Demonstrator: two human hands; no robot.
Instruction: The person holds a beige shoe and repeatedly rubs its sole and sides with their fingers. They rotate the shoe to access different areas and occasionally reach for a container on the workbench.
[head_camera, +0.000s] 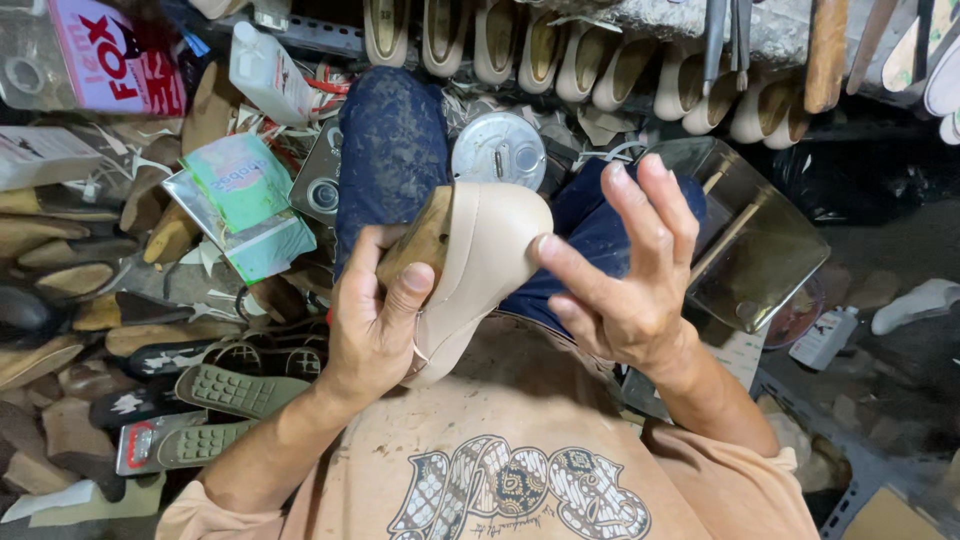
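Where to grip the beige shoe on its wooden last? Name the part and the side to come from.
Probably the heel end of the beige shoe, where the bare wooden last sticks out. Come from the person's left, as the left hand does, thumb over the top. The rounded toe is smooth and offers less purchase; the right hand only touches it, fingers spread.

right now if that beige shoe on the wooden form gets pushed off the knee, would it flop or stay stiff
Probably stiff: the beige shoe is stretched over a wooden form that fills it. Likely heavy for its size, since the form looks like solid wood. It could slip, as it rests on a rounded knee, steadied by the left hand, with only the right hand thumb touching its toe.
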